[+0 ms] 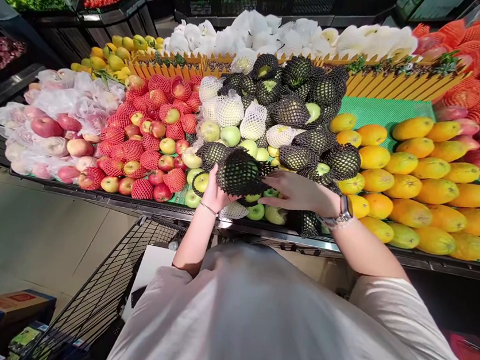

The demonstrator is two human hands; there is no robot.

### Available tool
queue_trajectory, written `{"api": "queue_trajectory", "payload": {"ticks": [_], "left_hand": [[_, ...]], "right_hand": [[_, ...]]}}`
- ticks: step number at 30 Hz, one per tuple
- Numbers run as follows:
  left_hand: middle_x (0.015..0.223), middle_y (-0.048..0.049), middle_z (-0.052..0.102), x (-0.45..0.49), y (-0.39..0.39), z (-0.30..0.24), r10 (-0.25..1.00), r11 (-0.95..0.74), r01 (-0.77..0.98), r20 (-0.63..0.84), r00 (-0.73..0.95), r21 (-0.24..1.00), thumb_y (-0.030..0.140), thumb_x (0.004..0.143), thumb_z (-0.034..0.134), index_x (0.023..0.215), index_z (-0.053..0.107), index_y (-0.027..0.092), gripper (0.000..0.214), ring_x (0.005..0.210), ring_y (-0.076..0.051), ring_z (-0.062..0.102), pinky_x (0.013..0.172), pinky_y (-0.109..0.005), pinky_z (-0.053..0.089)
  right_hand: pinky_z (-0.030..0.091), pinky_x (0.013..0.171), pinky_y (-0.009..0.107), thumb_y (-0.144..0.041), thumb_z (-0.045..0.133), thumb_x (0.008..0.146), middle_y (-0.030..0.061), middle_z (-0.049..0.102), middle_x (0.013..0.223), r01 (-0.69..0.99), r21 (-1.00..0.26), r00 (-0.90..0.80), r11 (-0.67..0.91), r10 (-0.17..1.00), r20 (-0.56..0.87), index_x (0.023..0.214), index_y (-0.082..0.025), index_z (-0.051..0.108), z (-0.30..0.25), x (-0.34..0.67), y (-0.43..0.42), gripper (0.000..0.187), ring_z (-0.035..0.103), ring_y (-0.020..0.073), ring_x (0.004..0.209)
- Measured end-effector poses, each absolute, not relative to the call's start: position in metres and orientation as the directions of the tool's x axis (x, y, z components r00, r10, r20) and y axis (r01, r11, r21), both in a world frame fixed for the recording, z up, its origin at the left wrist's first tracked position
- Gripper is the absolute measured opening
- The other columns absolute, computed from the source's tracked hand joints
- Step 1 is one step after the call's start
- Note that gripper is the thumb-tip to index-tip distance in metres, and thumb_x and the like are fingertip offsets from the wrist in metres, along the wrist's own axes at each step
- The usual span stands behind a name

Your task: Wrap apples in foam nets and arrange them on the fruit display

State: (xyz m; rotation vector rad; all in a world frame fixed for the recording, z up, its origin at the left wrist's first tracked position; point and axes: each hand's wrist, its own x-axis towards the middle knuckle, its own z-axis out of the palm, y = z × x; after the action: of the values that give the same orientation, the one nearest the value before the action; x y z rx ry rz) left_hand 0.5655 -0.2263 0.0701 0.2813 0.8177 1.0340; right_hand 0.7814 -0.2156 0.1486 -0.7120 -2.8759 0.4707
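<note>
**Fingers (212, 172) closed on netted fruit (239, 171)**

Left hand (215, 193) curled round the fruit's left end, gripping from below. Right hand (298, 192) flat, stretched loosely, tips against the right end, no grasp seen. Fruit held just above green apples (256, 211) near front edge of counter (103, 198), between both hands. Long axis left-right, slightly tilted. Pointing end hidden under net. Left hand nearer.

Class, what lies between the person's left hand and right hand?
A fruit in a black foam net lies between the left hand and the right hand, which both hold it above green apples. The head view shows this.
</note>
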Motion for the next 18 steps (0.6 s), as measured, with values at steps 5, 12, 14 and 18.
{"api": "queue_trajectory", "payload": {"ticks": [5, 12, 14, 18], "left_hand": [[0.109, -0.0074, 0.073, 0.576, -0.236, 0.066, 0.869, 0.464, -0.632, -0.456, 0.191, 0.621, 0.071, 0.086, 0.043, 0.102, 0.070, 0.023, 0.058, 0.117, -0.028, 0.061, 0.100, -0.044, 0.052], [0.114, -0.0068, 0.070, 0.567, -0.242, 0.065, 0.930, 0.331, -0.715, -0.342, 0.136, 0.615, 0.070, 0.091, 0.030, 0.111, 0.068, 0.023, 0.063, 0.111, -0.027, 0.060, 0.098, -0.047, 0.050], [0.113, -0.0070, 0.071, 0.565, -0.244, 0.066, 0.932, 0.312, -0.731, -0.343, 0.113, 0.607, 0.067, 0.093, 0.026, 0.110, 0.067, 0.023, 0.063, 0.110, -0.028, 0.060, 0.098, -0.048, 0.049], [0.114, -0.0081, 0.071, 0.569, -0.251, 0.068, 0.907, 0.344, -0.717, -0.411, 0.087, 0.606, 0.065, 0.095, 0.018, 0.109, 0.066, 0.022, 0.066, 0.118, -0.031, 0.057, 0.100, -0.053, 0.046]], "right_hand": [[0.050, 0.086, 0.045, -0.031, 0.040, 0.100, 0.0141, 0.069, 0.083, 0.381, -0.258, -0.914, 0.888, 0.404, 0.040, 0.087, -0.015, 0.067, 0.134, 0.762, -0.231, 0.033, 0.062, 0.0262, 0.082], [0.043, 0.106, 0.057, -0.025, 0.042, 0.093, 0.0210, 0.057, 0.128, 0.287, -0.171, -0.882, 0.942, 0.330, 0.337, 0.121, -0.007, 0.061, 0.128, 0.766, -0.241, 0.038, 0.047, 0.0355, 0.126], [0.043, 0.107, 0.056, -0.020, 0.039, 0.093, 0.0219, 0.054, 0.131, 0.222, -0.174, -0.887, 0.959, 0.273, 0.372, 0.127, -0.004, 0.056, 0.131, 0.770, -0.237, 0.042, 0.044, 0.0339, 0.131], [0.048, 0.102, 0.051, -0.010, 0.035, 0.092, 0.0158, 0.063, 0.112, 0.216, -0.199, -0.922, 0.956, 0.267, 0.282, 0.103, -0.014, 0.066, 0.138, 0.769, -0.225, 0.033, 0.051, 0.0288, 0.121]]}}
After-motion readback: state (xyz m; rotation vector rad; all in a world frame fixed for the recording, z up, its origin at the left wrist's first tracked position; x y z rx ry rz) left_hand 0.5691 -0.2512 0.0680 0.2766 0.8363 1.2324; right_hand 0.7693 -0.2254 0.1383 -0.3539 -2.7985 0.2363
